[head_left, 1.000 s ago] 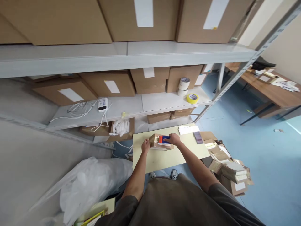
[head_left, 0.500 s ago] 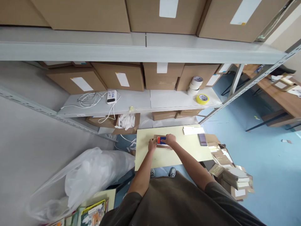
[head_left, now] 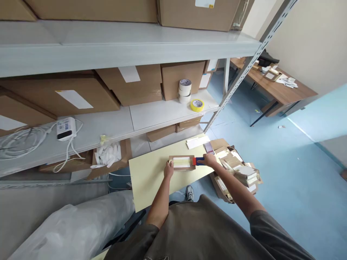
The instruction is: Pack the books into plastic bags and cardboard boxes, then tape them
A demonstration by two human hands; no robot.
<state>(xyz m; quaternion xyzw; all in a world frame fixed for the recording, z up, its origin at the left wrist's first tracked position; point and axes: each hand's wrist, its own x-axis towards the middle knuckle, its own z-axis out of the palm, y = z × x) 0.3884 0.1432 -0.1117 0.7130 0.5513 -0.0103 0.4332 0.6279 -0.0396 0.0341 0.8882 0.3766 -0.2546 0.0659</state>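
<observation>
A small brown cardboard box (head_left: 182, 168) with a white label and a strip of tape along its top lies on the pale yellow table (head_left: 148, 180). My left hand (head_left: 168, 169) grips the box at its left end. At the box's right end is a red and blue tape dispenser (head_left: 199, 161), its red part touching the box edge. My right hand (head_left: 208, 160) is closed around the blue part of the dispenser.
White papers (head_left: 196, 142) and a purple item (head_left: 208, 148) lie at the table's back right. Behind stands a grey shelf (head_left: 159, 121) with tape rolls (head_left: 185, 90), boxes and a white power strip (head_left: 66, 129). An open carton (head_left: 221, 187) of packages stands right of the table.
My right hand has moved the dispenser rightwards, from over the box to its right end. The label now shows with tape along it. The view has turned to the right.
</observation>
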